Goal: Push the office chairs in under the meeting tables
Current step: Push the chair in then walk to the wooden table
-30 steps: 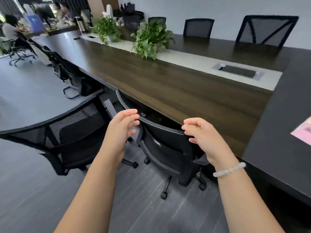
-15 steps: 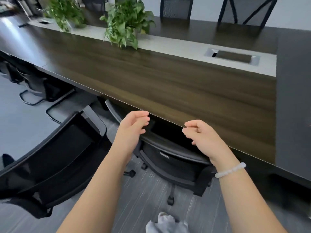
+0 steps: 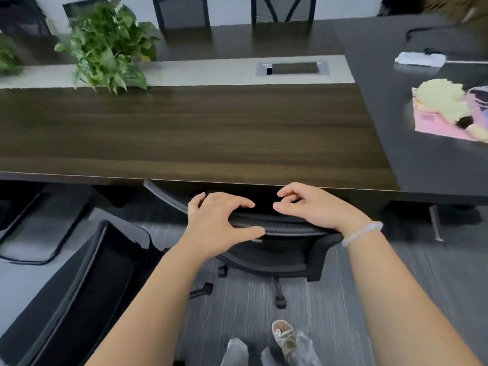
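A black mesh office chair (image 3: 285, 225) stands at the near edge of the long dark wood meeting table (image 3: 211, 133), its backrest top just short of the table edge and its seat hidden beneath. My left hand (image 3: 219, 223) straddles the backrest's top rim, fingers over the far side and thumb on the near side. My right hand (image 3: 314, 207) rests its heel on the same rim further right, fingers loosely curled and apart above it. A second black chair (image 3: 87, 281) stands turned away from the table at the lower left.
A potted plant (image 3: 105, 46) and a cable hatch (image 3: 293, 68) sit on the table's pale centre strip. A black table (image 3: 422, 154) adjoins on the right, carrying a yellow plush toy (image 3: 443, 101) on a pink box. Two chairs (image 3: 182, 11) stand along the far side. My feet (image 3: 284, 336) are behind the chair.
I have stepped closer and now look straight down. Both hands have dropped from the air onto the backrest's top rim, and the chair stands nearer the table edge.
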A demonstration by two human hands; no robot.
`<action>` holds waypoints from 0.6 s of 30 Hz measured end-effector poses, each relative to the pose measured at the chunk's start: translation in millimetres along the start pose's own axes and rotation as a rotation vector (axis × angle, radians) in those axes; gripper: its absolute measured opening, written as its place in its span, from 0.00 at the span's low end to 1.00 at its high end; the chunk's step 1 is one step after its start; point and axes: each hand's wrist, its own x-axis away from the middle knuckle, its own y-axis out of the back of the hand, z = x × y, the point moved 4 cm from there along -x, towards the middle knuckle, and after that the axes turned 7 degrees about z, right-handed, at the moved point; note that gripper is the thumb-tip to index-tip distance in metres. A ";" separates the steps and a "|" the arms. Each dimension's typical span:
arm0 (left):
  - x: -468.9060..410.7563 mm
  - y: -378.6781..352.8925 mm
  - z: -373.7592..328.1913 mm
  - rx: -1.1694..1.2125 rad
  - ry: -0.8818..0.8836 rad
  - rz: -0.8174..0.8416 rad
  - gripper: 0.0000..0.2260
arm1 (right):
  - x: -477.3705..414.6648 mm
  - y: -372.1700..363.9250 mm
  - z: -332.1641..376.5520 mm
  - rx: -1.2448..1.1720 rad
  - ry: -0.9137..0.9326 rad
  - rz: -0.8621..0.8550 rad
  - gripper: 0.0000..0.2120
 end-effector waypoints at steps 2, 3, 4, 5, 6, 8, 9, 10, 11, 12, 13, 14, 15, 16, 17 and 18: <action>3.1 2.5 7.7 -0.034 -0.037 0.002 0.26 | 3.5 -9.5 1.7 0.010 -0.019 -0.059 0.21; 5.6 3.5 10.3 -0.054 -0.052 0.010 0.27 | 6.9 -14.7 3.5 0.036 -0.027 -0.096 0.21; 7.5 4.4 12.7 -0.073 -0.065 0.018 0.27 | 10.9 -18.9 5.9 0.080 -0.027 -0.140 0.21; 9.7 5.1 14.9 -0.093 -0.080 0.025 0.27 | 16.8 -22.9 8.6 0.144 -0.024 -0.192 0.21; 12.0 6.4 15.9 -0.111 -0.096 0.030 0.27 | 24.8 -26.8 11.8 0.227 -0.025 -0.244 0.20; 13.7 6.9 18.0 -0.136 -0.119 0.015 0.28 | 38.5 -33.2 15.8 0.403 -0.051 -0.312 0.19; 14.1 6.3 18.4 -0.144 -0.132 0.005 0.27 | 44.6 -35.9 16.4 0.473 -0.081 -0.331 0.19; 13.6 6.2 17.5 -0.150 -0.142 -0.009 0.27 | 49.0 -36.8 16.9 0.535 -0.115 -0.345 0.20; 12.8 5.1 16.8 -0.152 -0.147 -0.023 0.27 | 50.7 -37.1 16.2 0.587 -0.143 -0.357 0.22; 12.1 4.1 16.0 -0.155 -0.154 -0.039 0.26 | 51.5 -36.5 15.8 0.627 -0.159 -0.379 0.23; 10.6 3.1 14.9 -0.155 -0.159 -0.055 0.26 | 51.5 -34.7 15.5 0.649 -0.163 -0.411 0.24; 8.6 1.8 13.6 -0.154 -0.158 -0.069 0.26 | 50.5 -32.3 14.7 0.662 -0.160 -0.447 0.25; 6.3 0.4 12.5 -0.157 -0.150 -0.077 0.25 | 48.8 -29.7 13.6 0.673 -0.153 -0.484 0.25; 3.3 -1.4 10.2 -0.168 -0.142 -0.078 0.25 | 47.2 -26.4 12.0 0.683 -0.147 -0.518 0.25; 0.5 -3.8 7.5 -0.180 -0.129 -0.070 0.26 | 45.4 -22.2 9.8 0.691 -0.147 -0.544 0.24; -2.0 -6.2 4.3 -0.190 -0.117 -0.065 0.26 | 43.4 -17.0 7.0 0.694 -0.154 -0.562 0.24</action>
